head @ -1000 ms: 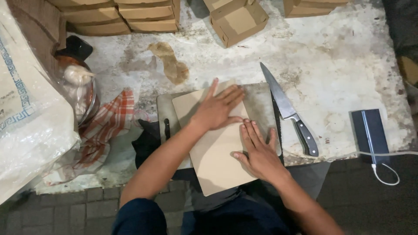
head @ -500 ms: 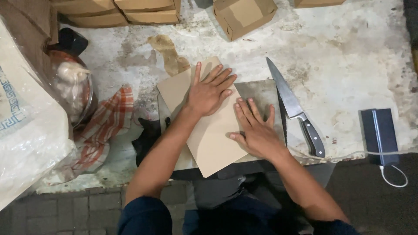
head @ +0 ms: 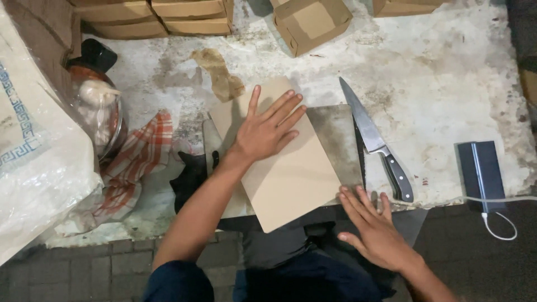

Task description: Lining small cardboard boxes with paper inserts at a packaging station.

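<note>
One counter (head: 447,72), pale, stained and mottled, carries all items. One large white plastic sack (head: 33,168) with a blue key-pattern border occupies the left edge. Brown cardboard boxes lie along the far edge: three stacked flat ones (head: 162,17) at upper left, one folded box (head: 313,22) set askew at upper centre, and one partly visible box (head: 408,6) at upper right; further boxes may lie out of frame.

One flat tan cardboard sheet (head: 291,173) lies at the counter's near edge, centre, its near corner overhanging the edge. It rests on one grey cutting board (head: 335,140), which shows to the sheet's right. The left hand (head: 268,131) presses flat on the sheet, fingers spread and released, grasping nothing. The right hand (head: 375,229) lies off the sheet at the counter's near edge, fingers extended and open, holding nothing; its fingertips are just beside the board's near corner.

One red-and-white checked cloth (head: 140,156) lies left of the sheet. One clear bag holding a pale object (head: 98,112) sits beside the sack, a black cap (head: 98,54) behind it. One kitchen knife (head: 375,140), black-handled, lies just right of the board. One dark rectangular power bank (head: 480,170) with a white cable (head: 498,223) lies at far right. One brown paper scrap (head: 218,75) lies beyond the sheet.
</note>
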